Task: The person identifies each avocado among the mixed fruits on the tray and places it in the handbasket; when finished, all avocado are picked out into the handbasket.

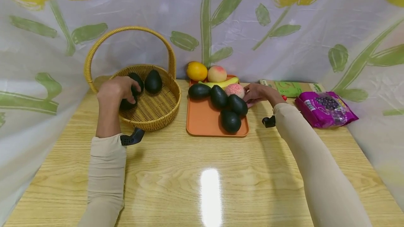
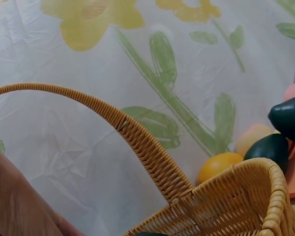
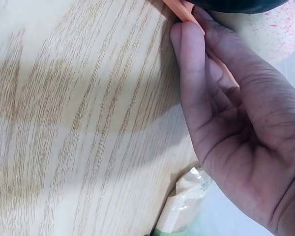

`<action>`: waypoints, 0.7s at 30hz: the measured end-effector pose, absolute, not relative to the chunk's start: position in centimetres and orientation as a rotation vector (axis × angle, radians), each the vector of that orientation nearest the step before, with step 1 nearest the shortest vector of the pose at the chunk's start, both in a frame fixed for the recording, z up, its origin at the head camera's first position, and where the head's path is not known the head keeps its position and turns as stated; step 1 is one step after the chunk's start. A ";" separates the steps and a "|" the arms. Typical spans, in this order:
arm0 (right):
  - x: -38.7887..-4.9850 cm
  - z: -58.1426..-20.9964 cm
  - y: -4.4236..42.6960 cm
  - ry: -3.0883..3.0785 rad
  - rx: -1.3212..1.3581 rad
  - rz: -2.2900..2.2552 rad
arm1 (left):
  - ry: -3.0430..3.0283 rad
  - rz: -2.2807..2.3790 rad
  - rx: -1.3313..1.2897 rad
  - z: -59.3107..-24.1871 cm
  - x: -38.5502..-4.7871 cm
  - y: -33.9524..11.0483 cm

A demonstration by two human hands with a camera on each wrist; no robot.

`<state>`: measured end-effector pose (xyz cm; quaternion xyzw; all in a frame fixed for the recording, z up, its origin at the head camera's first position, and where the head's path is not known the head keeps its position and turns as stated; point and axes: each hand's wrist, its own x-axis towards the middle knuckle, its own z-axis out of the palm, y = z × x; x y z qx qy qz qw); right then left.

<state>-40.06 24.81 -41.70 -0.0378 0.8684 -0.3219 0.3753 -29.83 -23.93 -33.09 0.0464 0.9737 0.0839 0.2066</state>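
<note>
My left hand [image 1: 115, 88] reaches into the round wicker basket [image 1: 172, 120] and holds a dark green avocado [image 1: 127, 104], fingers and thumb curled over it; the hand partly hides it. Another avocado [image 1: 153, 81] sits in the basket to the right. On the right side of the orange tray [image 1: 202, 122], my right hand [image 1: 257, 94] pinches the rim, as the right wrist view shows with the fingers [image 3: 192, 64] below and the thumb above. Several avocados [image 1: 230, 121], a banana [image 1: 222, 83], peaches [image 1: 235, 90] and a yellow-orange fruit [image 1: 197, 71] lie on the tray.
A purple packet with grapes pictured [image 1: 325, 109] lies at the back right. Behind it rests a flat green and brown package [image 1: 290, 88]. The basket's tall handle [image 1: 132, 29] arches over its opening. A flowered curtain [image 1: 240, 45] hangs along the table's back edge.
</note>
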 end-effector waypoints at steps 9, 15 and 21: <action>-40.1 -41.7 24.8 2.199 -0.077 -0.843 | 2.765 0.221 0.186 -32.5 -29.7 -23.2; -39.9 -41.6 24.8 2.218 -0.079 -0.846 | 2.756 0.209 0.298 -31.3 -29.1 -21.9; -39.9 -41.7 24.7 2.227 -0.086 -0.842 | 2.732 0.265 0.485 -29.9 -27.4 -19.3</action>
